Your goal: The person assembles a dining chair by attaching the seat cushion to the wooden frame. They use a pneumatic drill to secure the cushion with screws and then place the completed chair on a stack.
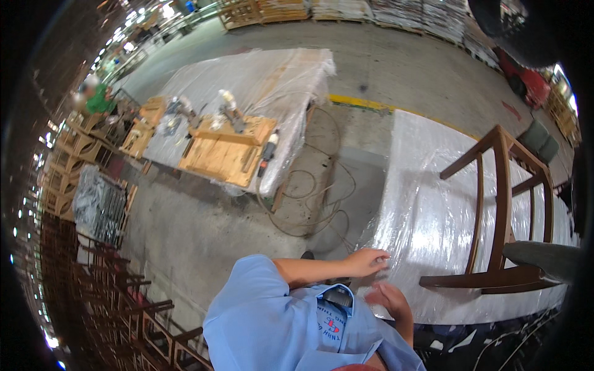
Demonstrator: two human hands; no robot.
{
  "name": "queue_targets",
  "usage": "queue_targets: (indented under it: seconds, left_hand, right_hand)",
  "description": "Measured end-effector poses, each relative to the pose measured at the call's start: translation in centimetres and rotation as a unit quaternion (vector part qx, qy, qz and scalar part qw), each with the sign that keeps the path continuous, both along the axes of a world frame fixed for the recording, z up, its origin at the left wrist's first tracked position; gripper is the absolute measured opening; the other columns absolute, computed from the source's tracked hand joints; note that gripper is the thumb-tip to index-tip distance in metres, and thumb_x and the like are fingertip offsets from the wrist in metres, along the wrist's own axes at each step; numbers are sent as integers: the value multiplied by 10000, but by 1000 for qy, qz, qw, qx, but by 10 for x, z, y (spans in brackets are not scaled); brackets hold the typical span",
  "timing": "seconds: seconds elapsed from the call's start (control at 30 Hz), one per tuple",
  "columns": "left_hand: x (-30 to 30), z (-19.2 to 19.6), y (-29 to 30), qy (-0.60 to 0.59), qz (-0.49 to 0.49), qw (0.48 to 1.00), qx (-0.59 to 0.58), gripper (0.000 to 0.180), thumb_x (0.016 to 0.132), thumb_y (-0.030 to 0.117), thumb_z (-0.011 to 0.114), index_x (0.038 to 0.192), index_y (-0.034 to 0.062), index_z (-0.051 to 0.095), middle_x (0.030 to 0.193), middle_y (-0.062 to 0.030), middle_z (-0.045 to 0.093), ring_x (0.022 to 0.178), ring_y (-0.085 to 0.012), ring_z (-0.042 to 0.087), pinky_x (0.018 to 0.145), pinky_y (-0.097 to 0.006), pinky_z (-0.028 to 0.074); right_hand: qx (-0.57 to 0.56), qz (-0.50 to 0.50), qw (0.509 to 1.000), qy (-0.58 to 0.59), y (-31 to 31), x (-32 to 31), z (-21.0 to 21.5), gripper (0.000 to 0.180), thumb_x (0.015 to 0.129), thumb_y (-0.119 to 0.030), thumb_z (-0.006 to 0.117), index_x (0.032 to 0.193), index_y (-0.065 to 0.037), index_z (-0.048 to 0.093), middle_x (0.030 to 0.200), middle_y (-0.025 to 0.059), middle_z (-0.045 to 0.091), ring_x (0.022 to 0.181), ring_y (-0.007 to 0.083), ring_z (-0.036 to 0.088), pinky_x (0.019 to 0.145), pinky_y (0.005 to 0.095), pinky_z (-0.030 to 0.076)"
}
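My left hand (367, 263) is at the near left edge of a film-wrapped table (427, 185). Its fingers are curled together, and whatever may be in them is too small to make out. Just below it, my right hand (391, 298) has its fingers loosely apart, with nothing visible in them. To the right of both hands, a brown wooden chair frame (500, 204) lies tipped over on the table, with its legs pointing up and to the left. A dark grey-green padded piece (539, 260) is by the frame at the right, and neither hand touches the chair.
Another film-wrapped table (247, 80) at the far left bears wooden trays (226, 154) and power tools (232, 111). A hose (303, 229) loops across the floor between the tables. Brown chair frames (136, 309) crowd the lower left. A person in green (98, 99) is far left.
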State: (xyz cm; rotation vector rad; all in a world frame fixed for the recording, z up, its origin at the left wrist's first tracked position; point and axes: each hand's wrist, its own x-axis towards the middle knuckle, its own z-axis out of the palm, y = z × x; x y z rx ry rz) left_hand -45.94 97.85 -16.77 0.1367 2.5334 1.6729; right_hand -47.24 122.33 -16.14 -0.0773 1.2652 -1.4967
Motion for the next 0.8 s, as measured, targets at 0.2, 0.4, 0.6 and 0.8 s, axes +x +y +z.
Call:
queue_targets:
  seconds: [0.2, 0.4, 0.6, 0.8]
  left_hand:
    - [21, 123, -7, 374, -72, 918, -112, 605, 918, 436, 676, 1453, 180, 558, 1627, -130, 377, 1468, -404, 368, 1192, -557, 314]
    - [150, 41, -169, 294, 110, 921, -232, 621, 918, 477, 646, 1466, 197, 560, 1657, -137, 334, 1495, -390, 340, 1212, -570, 277]
    - [363, -114, -314, -138, 421, 892, -89, 546, 1003, 474, 546, 1389, 95, 624, 1390, -225, 615, 1266, -437, 578, 1089, -490, 453]
    - [739, -279, -370, -436, 554, 708, -35, 477, 923, 348, 622, 1262, 20, 689, 1297, -256, 659, 1207, -424, 633, 1014, -514, 511]
  right_hand:
    - [-242, -52, 963, -106, -160, -10, -50, 819, 1035, -693, 286, 1610, -110, 265, 1669, 158, 278, 1499, 383, 324, 1207, 545, 297]
    - [-310, 31, 930, -197, -308, 78, -2, 989, 964, -811, 251, 1629, -80, 219, 1682, 139, 256, 1528, 365, 272, 1199, 584, 274]
    - [-80, 194, 975, -76, -398, 176, -29, 775, 1022, -700, 372, 1308, -4, 557, 1274, 136, 648, 1140, 324, 648, 947, 520, 512]
    - [121, 300, 583, 745, -485, 267, -155, 377, 1040, -338, 526, 876, -22, 651, 865, 176, 716, 745, 381, 672, 701, 487, 540]
